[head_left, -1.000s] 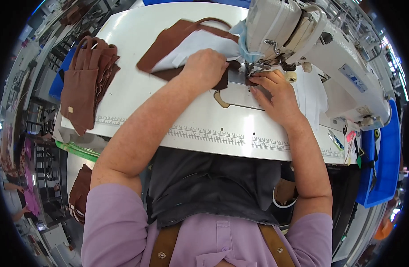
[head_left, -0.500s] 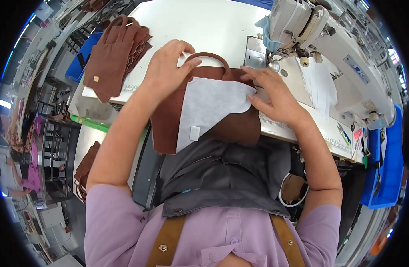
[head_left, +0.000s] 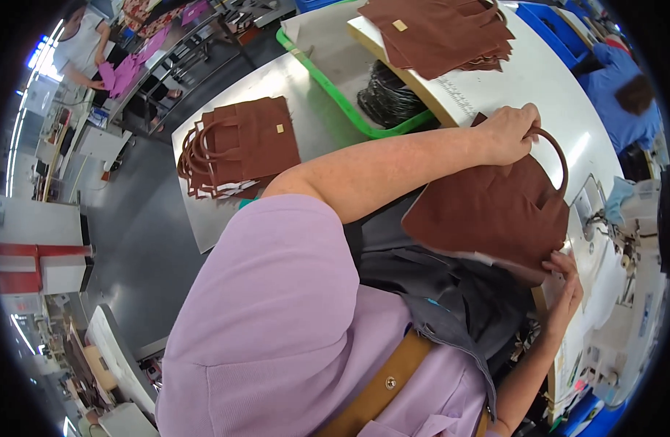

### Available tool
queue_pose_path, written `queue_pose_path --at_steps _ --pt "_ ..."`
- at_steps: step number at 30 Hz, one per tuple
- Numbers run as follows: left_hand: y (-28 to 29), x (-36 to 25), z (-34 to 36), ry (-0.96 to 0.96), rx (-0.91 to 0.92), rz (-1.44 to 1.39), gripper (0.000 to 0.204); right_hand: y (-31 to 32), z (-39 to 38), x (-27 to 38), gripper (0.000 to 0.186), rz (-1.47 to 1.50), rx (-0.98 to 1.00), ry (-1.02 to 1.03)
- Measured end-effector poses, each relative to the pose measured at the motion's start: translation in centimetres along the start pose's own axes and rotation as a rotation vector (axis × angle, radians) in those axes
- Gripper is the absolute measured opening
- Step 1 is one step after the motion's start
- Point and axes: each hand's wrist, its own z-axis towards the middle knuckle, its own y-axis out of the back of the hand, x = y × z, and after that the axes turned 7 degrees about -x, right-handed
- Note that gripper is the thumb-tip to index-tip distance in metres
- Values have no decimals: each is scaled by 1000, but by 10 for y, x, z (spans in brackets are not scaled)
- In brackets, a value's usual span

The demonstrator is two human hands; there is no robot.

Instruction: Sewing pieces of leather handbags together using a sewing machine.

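A brown bag panel [head_left: 481, 211] with a looped handle [head_left: 561, 156] lies over my lap and the table's edge, brown face up, a sliver of white showing at its lower edge. My left hand [head_left: 511, 133] is closed on the panel's top by the handle. My right hand [head_left: 564, 280] grips its lower right corner with bent fingers. The sewing machine [head_left: 637, 255] is just to the right, with a light-blue cloth [head_left: 619, 197] hung on it.
Stacked brown panels lie on the left side table [head_left: 247, 142] and at the worktable's far end [head_left: 437, 33]. Between them sits a green-rimmed tray [head_left: 328, 91] with a black coil [head_left: 389, 95]. A blue bin [head_left: 550, 33] and two co-workers [head_left: 84, 51] [head_left: 619, 98] are beyond.
The view has turned sharply left. The panel moved from under the needle toward me and has flipped from white lining up to brown face up. Both hands have shifted with it.
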Motion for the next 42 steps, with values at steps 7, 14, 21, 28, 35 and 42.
queue_pose_path --at_steps 7,14,21,28,35,42 --pt "145 -57 -76 311 322 -350 25 11 -16 -30 49 121 -87 -132" --pt "270 2 -189 695 -268 -362 26 10 -23 -27 40 50 -161 -227" --pt "375 73 -255 745 -730 -455 22 8 -22 -29 39 18 -175 -259" --pt "411 122 -269 834 -1187 -408 17 5 -22 -19 39 25 -184 -308" --pt "413 102 -252 716 -814 -212 19 6 -21 -16 37 13 -185 -315" --pt "436 32 -199 454 71 522 12 4 -21 -16 36 0 -212 -317"
